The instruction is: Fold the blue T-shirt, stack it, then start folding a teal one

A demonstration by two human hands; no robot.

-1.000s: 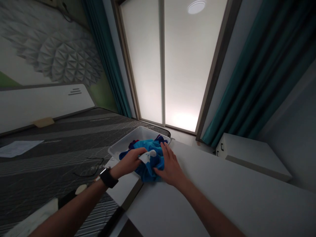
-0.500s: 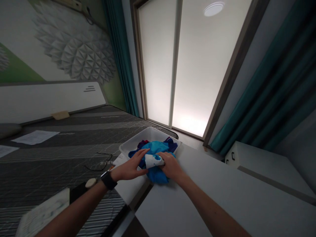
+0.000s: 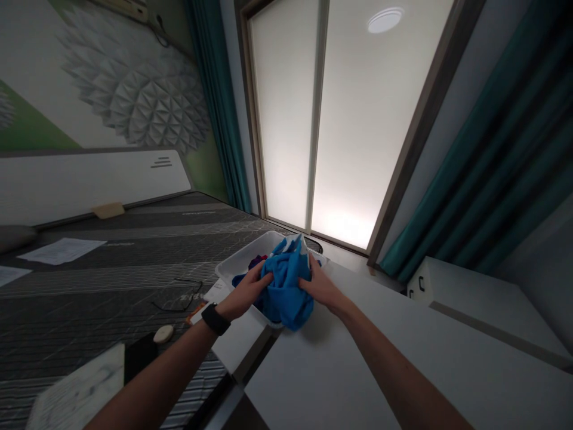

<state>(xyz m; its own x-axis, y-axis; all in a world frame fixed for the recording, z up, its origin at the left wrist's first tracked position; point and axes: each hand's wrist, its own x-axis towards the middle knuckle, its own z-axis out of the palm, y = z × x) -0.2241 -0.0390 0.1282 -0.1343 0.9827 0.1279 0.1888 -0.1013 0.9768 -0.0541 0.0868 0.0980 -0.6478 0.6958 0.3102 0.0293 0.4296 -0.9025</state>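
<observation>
— What has just changed in front of us?
— Half a second ago, we had the white part of the blue garment [image 3: 289, 298] bunched in our right hand [image 3: 323, 288], with our left hand [image 3: 249, 292] spread beside it. Now its blue side faces us and the white shows at the far edge; we judge that we've gone from one-handed bunching to handling it with both hands.
— How are we gripping it?
— We're grasping it from both sides, thumbs on the near face; the fingers behind are mostly hidden.
— And where does it lie?
— Between our hands, sagging below the thumbs, over the near edge of the white plastic bin [image 3: 230, 264]. We can't tell whether it touches the white tabletop [image 3: 358, 358].
</observation>
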